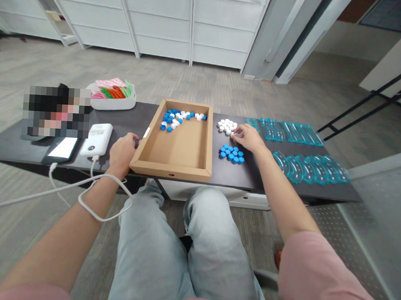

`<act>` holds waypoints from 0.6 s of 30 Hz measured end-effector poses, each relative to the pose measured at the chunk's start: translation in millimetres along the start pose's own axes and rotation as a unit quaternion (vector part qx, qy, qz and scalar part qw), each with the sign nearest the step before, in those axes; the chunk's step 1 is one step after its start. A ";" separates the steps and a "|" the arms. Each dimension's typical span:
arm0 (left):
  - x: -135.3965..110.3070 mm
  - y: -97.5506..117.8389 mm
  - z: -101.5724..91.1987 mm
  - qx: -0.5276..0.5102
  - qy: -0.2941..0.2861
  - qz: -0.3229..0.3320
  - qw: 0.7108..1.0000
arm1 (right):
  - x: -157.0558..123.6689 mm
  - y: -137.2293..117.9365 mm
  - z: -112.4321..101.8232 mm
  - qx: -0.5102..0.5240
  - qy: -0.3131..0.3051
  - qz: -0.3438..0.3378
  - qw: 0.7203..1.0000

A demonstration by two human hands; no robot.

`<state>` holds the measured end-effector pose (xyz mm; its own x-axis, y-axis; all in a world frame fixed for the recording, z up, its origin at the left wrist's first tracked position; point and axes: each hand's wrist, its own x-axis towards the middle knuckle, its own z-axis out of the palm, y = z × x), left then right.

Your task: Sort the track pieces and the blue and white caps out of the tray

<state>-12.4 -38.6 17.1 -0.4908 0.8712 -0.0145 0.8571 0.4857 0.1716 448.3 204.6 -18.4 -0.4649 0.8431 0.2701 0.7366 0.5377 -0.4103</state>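
Note:
My right hand (247,137) reaches over the right part of the table, its thumb and fingers pinched on a white hexagonal piece at the edge of the white pile (226,126). Just nearer to me lies a cluster of blue hexagonal pieces (232,154). An open cardboard box (175,171) stands at the table's middle. Inside it, blue and white pieces (171,119) are gathered toward the far side. Beside the box's left wall rests my left hand (123,152), fingers curled; a small dark shape shows at its fingertips, too unclear to name.
Two rows of clear teal plastic parts, one far (290,131) and one near (310,168), cover the table's right end. At left are a white power bank (97,140), a phone (63,149), a white cable (107,176) and a white tray (117,103) of colourful strips.

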 end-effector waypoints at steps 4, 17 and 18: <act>-1.1 1.1 -0.6 -0.008 0.006 0.000 1.000 | -3.4 -2.2 -2.3 -0.006 -0.005 0.007 1.000; -1.8 -0.4 -0.3 -0.020 0.007 0.016 1.000 | -12.4 -34.2 -16.8 0.072 0.036 0.076 0.994; -1.5 -0.8 0.0 -0.020 0.005 0.019 1.000 | -10.2 -40.1 -17.7 0.080 0.041 0.067 0.994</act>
<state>-12.4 -40.3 16.9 -0.4598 0.8880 0.0029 0.8683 0.4489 0.2114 432.2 174.3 10.7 -0.3223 0.9069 0.2713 0.6986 0.4213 -0.5783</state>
